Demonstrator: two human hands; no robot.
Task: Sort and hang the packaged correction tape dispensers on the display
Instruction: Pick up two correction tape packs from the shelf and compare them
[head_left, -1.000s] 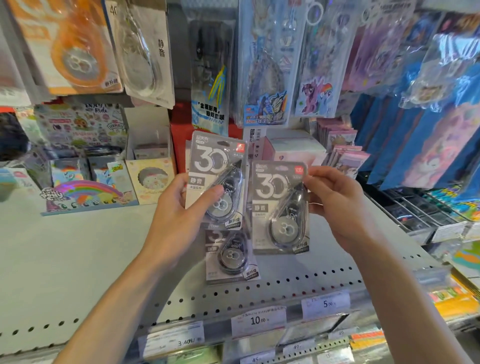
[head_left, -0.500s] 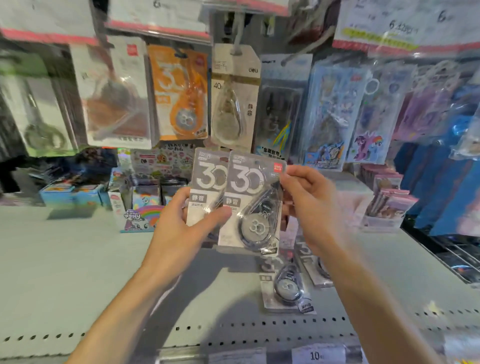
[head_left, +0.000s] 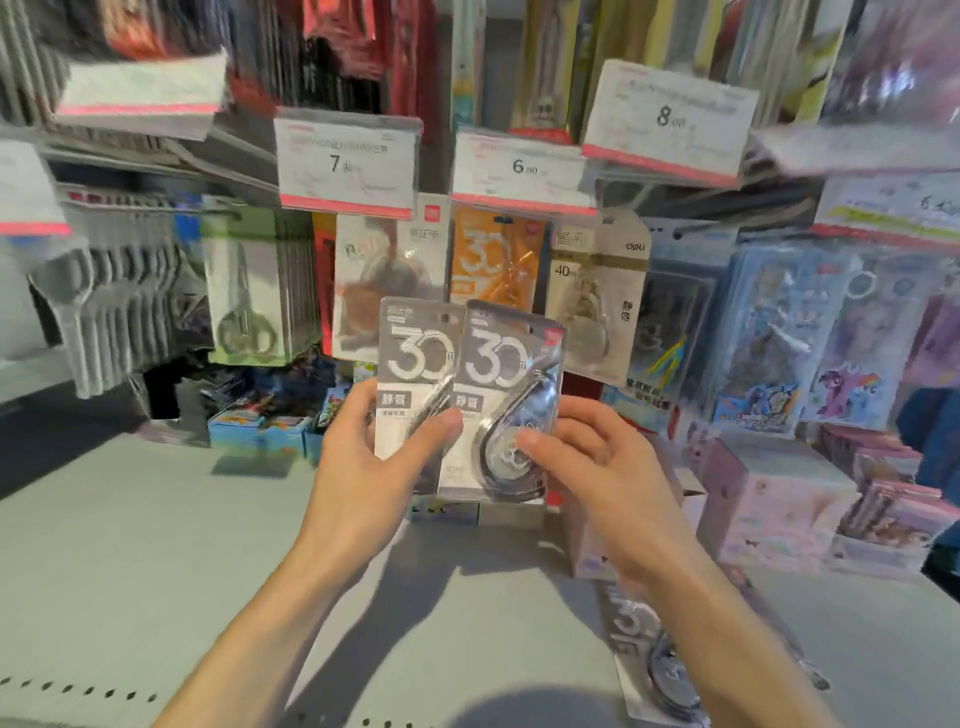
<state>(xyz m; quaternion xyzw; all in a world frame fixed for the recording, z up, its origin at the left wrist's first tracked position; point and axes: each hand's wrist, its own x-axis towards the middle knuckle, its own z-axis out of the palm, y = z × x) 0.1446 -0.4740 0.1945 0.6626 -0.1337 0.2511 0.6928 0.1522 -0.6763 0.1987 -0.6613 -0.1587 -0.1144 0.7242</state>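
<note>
I hold two grey "30" correction tape packs upright in front of the display. My left hand (head_left: 379, 457) grips the left pack (head_left: 415, 364) with its thumb across the front. My right hand (head_left: 587, 467) holds the right pack (head_left: 506, 395), which overlaps the left one's edge. A third grey pack (head_left: 652, 670) lies flat on the shelf at the lower right. On the hooks behind hang an orange "30" pack (head_left: 496, 260), a brown pack (head_left: 387, 291) and a beige 40 m pack (head_left: 592, 296).
Price tags "7" (head_left: 345, 161), "6" (head_left: 519, 169) and "8" (head_left: 670, 117) hang above the hooks. Packaged scissors (head_left: 244, 291) hang at left, cartoon packs (head_left: 779, 332) at right. Pink boxes (head_left: 769, 499) stand on the grey shelf (head_left: 130, 571) at right.
The view has tilted upward, bringing the price tags into sight. Both hands have raised the two packs closer to the hooks, and my right hand has slid down to the pack's lower part.
</note>
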